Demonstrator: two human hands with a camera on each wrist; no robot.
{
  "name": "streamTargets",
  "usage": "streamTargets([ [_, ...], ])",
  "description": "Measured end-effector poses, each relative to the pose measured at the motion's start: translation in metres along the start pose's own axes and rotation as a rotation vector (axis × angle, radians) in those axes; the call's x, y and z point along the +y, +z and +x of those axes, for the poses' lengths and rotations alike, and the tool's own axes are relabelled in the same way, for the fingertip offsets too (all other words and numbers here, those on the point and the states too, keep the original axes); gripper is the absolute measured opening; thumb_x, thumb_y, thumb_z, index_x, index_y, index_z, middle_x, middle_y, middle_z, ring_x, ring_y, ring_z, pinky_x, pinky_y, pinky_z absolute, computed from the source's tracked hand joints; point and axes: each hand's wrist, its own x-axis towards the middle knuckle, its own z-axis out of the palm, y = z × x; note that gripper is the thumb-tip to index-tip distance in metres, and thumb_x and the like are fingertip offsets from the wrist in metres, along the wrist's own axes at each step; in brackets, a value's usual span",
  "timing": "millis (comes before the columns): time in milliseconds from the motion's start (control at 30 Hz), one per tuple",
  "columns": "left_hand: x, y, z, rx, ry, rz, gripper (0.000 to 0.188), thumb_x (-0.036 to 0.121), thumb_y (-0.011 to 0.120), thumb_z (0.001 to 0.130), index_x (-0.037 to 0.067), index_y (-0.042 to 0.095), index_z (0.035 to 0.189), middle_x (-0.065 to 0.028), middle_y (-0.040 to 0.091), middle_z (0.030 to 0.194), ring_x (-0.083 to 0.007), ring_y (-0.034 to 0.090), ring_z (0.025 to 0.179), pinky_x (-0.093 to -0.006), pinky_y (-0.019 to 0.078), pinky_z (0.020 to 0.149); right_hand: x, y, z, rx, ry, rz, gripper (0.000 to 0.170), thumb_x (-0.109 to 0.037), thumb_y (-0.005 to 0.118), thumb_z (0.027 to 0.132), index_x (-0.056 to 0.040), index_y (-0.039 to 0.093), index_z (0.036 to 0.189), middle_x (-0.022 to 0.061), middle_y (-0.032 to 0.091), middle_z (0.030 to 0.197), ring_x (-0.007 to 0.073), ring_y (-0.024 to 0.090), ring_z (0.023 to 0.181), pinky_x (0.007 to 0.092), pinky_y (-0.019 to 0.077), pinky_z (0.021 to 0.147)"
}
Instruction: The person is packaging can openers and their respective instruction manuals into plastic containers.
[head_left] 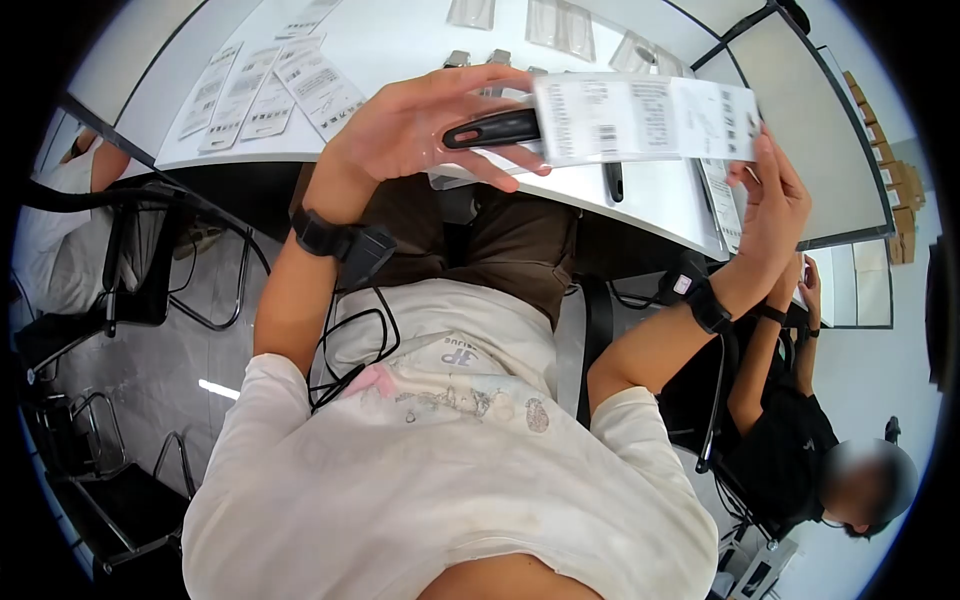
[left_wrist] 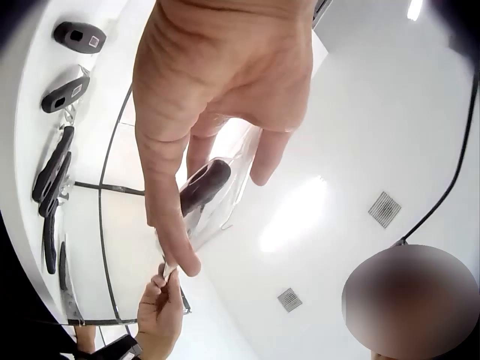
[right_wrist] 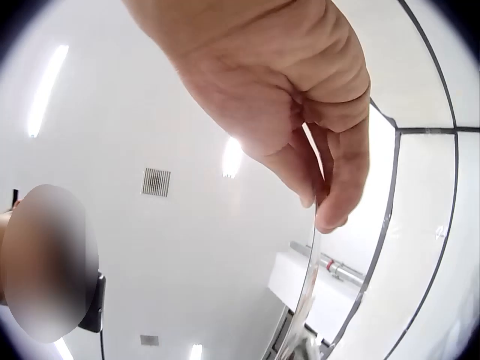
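A long blister pack (head_left: 645, 118) with a white printed backing card is held up above the table. From its left end sticks a black handle (head_left: 492, 129) with a hanging hole, inside clear plastic; the rest of that tool is hidden behind the card. My right hand (head_left: 775, 200) pinches the card's right end between thumb and fingers. At the other end, my left hand (head_left: 425, 125) has its fingers spread and fairly straight around the clear plastic, the black handle in front of the palm. In the left wrist view the thumb stands apart from the fingers, with the plastic (left_wrist: 238, 169) between.
Several printed cards (head_left: 240, 95) lie at the table's left. Clear plastic shells (head_left: 560, 28) are at the back. Black-handled tools (left_wrist: 52, 169), including a knife (left_wrist: 67, 285), lie on the white table. Partition panels (head_left: 810, 130) border the desk; another person (head_left: 790, 450) sits to the right.
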Motion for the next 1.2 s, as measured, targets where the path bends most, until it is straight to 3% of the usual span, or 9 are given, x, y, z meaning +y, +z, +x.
streamTargets([
  [67, -0.007, 0.005, -0.002, 0.217, 0.032, 0.061, 0.065, 0.045, 0.033, 0.106, 0.001, 0.029, 0.153, -0.0274, 0.037, 0.151, -0.0524, 0.052, 0.126, -0.0523, 0.0594, 0.090, -0.003, 0.019, -0.004, -0.148, 0.013, -0.054, 0.029, -0.010, 0.071, 0.093, 0.0066, 0.070, 0.117, 0.0169, 0.073, 0.094, 0.0184, 0.068, 0.070, 0.0272, 0.0557, 0.062],
  [100, -0.009, -0.002, 0.002, 0.080, 0.038, -0.069, 0.064, 0.047, 0.030, 0.107, 0.004, 0.029, 0.155, -0.0220, 0.039, 0.153, -0.0530, 0.049, 0.128, -0.0554, 0.0568, 0.093, -0.004, 0.029, -0.007, -0.215, 0.029, -0.093, 0.030, -0.009, 0.072, 0.092, 0.0067, 0.070, 0.117, 0.0173, 0.073, 0.094, 0.0189, 0.069, 0.069, 0.0275, 0.0559, 0.063],
  [200, -0.012, -0.007, -0.004, 0.089, 0.071, -0.008, 0.067, 0.049, 0.028, 0.107, 0.004, 0.028, 0.155, -0.0238, 0.039, 0.153, -0.0551, 0.052, 0.124, -0.0545, 0.0584, 0.090, -0.005, 0.041, -0.010, -0.301, 0.057, -0.090, 0.032, -0.008, 0.075, 0.088, 0.0071, 0.070, 0.117, 0.0169, 0.074, 0.090, 0.0191, 0.070, 0.068, 0.0272, 0.0558, 0.063],
  [333, -0.010, -0.012, -0.002, -0.106, 0.067, -0.043, 0.071, 0.053, 0.026, 0.106, 0.003, 0.024, 0.156, -0.0252, 0.039, 0.152, -0.0539, 0.058, 0.117, -0.0497, 0.0617, 0.085, -0.007, 0.037, -0.011, -0.401, 0.143, 0.039, 0.031, -0.006, 0.076, 0.087, 0.0090, 0.069, 0.113, 0.0139, 0.073, 0.084, 0.0160, 0.066, 0.060, 0.0255, 0.0504, 0.051],
  [500, -0.006, 0.004, -0.002, 0.125, -0.091, -0.037, 0.073, 0.054, 0.024, 0.107, -0.004, 0.031, 0.151, -0.0244, 0.056, 0.138, -0.0431, 0.066, 0.110, -0.0471, 0.0629, 0.083, -0.008, 0.030, -0.012, -0.605, 0.222, 0.045, 0.021, -0.002, 0.074, 0.086, 0.0100, 0.069, 0.103, 0.0114, 0.070, 0.078, 0.0112, 0.059, 0.053, 0.0238, 0.0423, 0.042],
  [600, -0.005, 0.002, 0.001, 0.112, -0.068, -0.050, 0.073, 0.056, 0.024, 0.106, -0.003, 0.035, 0.149, -0.0226, 0.058, 0.136, -0.0386, 0.069, 0.107, -0.0464, 0.0631, 0.082, -0.013, 0.026, -0.013, -0.520, 0.218, -0.007, 0.019, -0.002, 0.073, 0.087, 0.0101, 0.070, 0.101, 0.0110, 0.070, 0.077, 0.0105, 0.058, 0.053, 0.0234, 0.0416, 0.042],
  [667, -0.005, 0.005, 0.002, 0.182, -0.027, -0.079, 0.064, 0.047, 0.036, 0.106, -0.004, 0.041, 0.145, -0.0218, 0.060, 0.133, -0.0343, 0.070, 0.106, -0.0463, 0.0633, 0.082, -0.016, 0.022, -0.013, -0.472, 0.234, 0.023, 0.018, -0.002, 0.072, 0.088, 0.0105, 0.070, 0.100, 0.0110, 0.070, 0.077, 0.0106, 0.057, 0.052, 0.0228, 0.0409, 0.043],
  [767, -0.002, 0.010, 0.008, 0.430, 0.064, 0.185, 0.043, 0.011, 0.060, 0.097, -0.009, 0.051, 0.135, -0.0207, 0.064, 0.123, -0.0273, 0.070, 0.104, -0.0428, 0.0649, 0.083, -0.017, 0.016, -0.013, -0.368, 0.194, 0.015, 0.021, -0.004, 0.072, 0.089, 0.0114, 0.069, 0.102, 0.0112, 0.070, 0.077, 0.0120, 0.057, 0.052, 0.0221, 0.0405, 0.044],
  [1200, -0.005, 0.002, 0.005, 0.502, 0.139, 0.444, 0.038, 0.006, 0.063, 0.094, -0.012, 0.054, 0.126, -0.0210, 0.071, 0.101, -0.0225, 0.074, 0.083, -0.0365, 0.0668, 0.069, -0.018, -0.001, -0.016, -0.452, 0.179, 0.009, 0.027, -0.005, 0.065, 0.095, 0.0127, 0.065, 0.115, 0.0169, 0.072, 0.086, 0.0182, 0.064, 0.058, 0.0262, 0.0485, 0.052],
])
